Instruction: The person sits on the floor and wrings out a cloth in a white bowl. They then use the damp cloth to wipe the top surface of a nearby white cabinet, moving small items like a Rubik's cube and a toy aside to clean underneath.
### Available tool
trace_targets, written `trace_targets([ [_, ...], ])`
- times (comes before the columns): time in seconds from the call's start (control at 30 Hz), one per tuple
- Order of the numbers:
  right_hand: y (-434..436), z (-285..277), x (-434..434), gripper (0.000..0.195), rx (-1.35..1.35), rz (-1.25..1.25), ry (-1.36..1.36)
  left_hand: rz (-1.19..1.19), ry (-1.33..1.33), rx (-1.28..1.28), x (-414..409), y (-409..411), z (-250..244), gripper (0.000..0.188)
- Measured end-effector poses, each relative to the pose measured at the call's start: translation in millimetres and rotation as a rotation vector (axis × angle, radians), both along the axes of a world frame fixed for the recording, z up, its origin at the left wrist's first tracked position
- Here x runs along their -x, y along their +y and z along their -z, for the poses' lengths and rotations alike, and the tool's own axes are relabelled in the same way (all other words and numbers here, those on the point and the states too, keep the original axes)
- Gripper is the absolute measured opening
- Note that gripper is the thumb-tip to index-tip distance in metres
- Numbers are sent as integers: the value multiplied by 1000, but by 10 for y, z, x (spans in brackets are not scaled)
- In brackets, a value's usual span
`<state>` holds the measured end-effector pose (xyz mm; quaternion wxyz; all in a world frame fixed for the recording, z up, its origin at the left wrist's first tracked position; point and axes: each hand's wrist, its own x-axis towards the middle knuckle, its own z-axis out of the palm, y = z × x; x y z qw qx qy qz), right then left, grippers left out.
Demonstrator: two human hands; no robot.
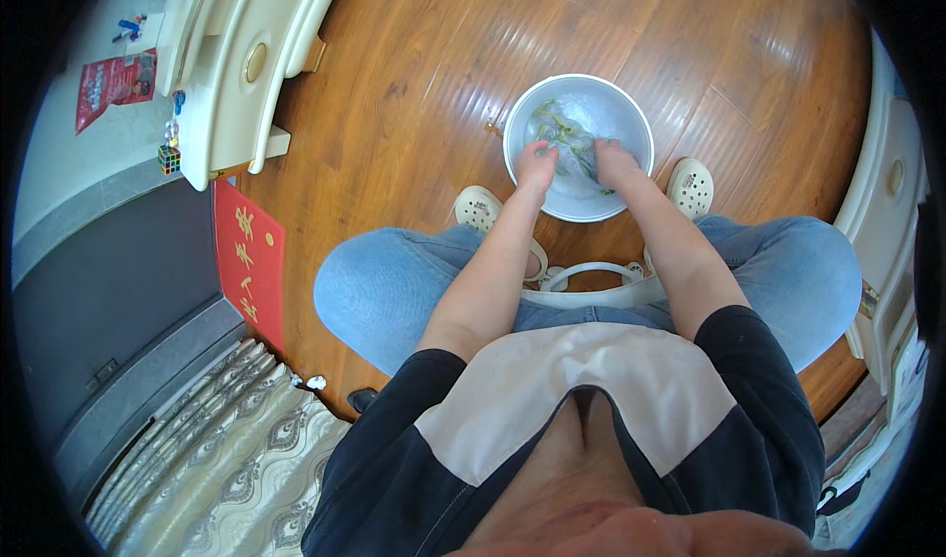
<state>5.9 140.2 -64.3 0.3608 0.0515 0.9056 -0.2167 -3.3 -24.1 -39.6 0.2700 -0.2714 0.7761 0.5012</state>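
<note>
A round white basin (579, 210) stands on the wooden floor between my feet, with water in it. Green leafy stalks (562, 130), perhaps vegetables, lie in the water and run from the upper left to the lower right of the basin. My left hand (536, 164) is inside the basin's left part, its fingers bent beside the stalks; whether it grips one is unclear. Inside the right part, my right hand (615, 164) reaches down into the water at the stalks, and its fingertips are partly hidden.
Cream clogs (690, 189) are on both sides of the basin. A white curved handle (591, 267) shows between my knees. Cream cabinets (240, 69) flank the floor at left and right. A red mat (255, 261) lies left, beside a dark door (126, 298); a patterned curtain (244, 446) hangs lower left.
</note>
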Motion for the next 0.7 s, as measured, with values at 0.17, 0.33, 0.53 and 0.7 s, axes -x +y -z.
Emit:
trace_targets([
  [0.17, 37, -74, 9, 41, 116, -110, -10, -57, -99, -49, 6, -2, 11, 42],
  [0.33, 69, -291, 1, 28, 349, 100, 87, -164, -247, -182, 14, 70, -158, 52],
  [0.53, -104, -868, 7, 23, 564, 166, 217, -311, -454, -458, 76, 96, -241, 65],
  [0.7, -303, -1497, -56, 27, 829, 210, 191, -290, -424, -798, 77, -17, -283, 63],
])
